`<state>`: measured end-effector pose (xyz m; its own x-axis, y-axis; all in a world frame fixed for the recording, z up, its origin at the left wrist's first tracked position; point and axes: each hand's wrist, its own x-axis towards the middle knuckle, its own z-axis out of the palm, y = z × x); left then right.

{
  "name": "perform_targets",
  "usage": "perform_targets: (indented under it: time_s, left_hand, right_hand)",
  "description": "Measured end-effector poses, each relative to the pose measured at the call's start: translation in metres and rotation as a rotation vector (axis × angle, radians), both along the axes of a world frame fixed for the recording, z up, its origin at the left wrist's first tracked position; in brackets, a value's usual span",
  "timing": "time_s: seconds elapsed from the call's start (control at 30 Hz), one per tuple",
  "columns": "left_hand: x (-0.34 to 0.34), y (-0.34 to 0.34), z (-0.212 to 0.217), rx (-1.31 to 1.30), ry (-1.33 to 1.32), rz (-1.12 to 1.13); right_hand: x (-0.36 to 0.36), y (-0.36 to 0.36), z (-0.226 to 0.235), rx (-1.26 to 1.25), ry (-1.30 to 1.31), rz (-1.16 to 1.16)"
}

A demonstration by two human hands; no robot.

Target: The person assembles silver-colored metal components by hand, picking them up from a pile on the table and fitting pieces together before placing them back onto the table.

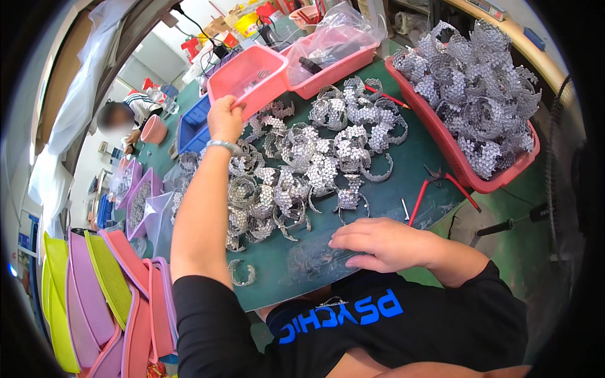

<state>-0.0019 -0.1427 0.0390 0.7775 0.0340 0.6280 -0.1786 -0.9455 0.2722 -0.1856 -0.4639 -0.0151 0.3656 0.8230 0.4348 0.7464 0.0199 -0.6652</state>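
My left hand [226,118] reaches far forward, its fingers closed on the near rim of a pink plastic basket [268,94]. The basket is tilted toward me, and a few small pale bits show inside. Below it, a heap of silvery, scaly bracelets [302,154] covers the middle of the green table [391,189]. One thin bracelet [241,272] lies apart near the front edge. My right hand [381,242] is by that edge with fingers stretched out, holding nothing. Red-handled pliers [435,179] lie just beyond it, beside a small pale rod [405,209].
A large red basket [482,184] piled with bracelets stands at the right. Behind are a second pink basket [328,77] with plastic bags and a blue bin [191,129]. Stacked colourful baskets [104,286] fill the lower left. Another person [129,116] sits at the far left.
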Motion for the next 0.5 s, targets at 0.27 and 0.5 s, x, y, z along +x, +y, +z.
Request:
perform_targets:
  time_s: [0.27, 0.5]
  left_hand:
    - [-0.023, 0.023, 0.015, 0.088, 0.066, -0.137]
    - [-0.048, 0.023, 0.012, -0.031, 0.038, -0.19]
  right_hand:
    - [0.004, 0.007, -0.003, 0.011, 0.024, 0.034]
    - [0.008, -0.001, -0.013, 0.009, 0.027, 0.007]
